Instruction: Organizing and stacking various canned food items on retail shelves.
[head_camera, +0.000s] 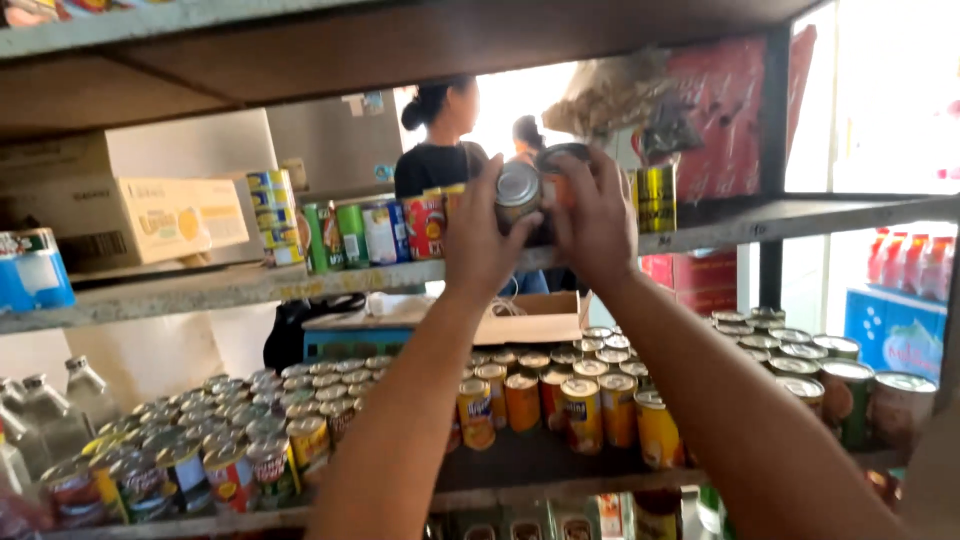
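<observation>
- While both arms are raised to the upper shelf (200, 290), a silver-topped can (517, 190) is gripped by the curled fingers of the left hand (480, 235).
- At its 3 o'clock, a second can (556, 165) is clasped by the right hand (598, 225).
- At 9 o'clock, a row of cans (370, 232) is lined up.

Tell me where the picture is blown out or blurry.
Head view: daylight behind the upper shelf and at the right edge is washed out to white; the left hand and right hand on the cans look slightly soft; the lower shelf's cans are evenly lit.
</observation>
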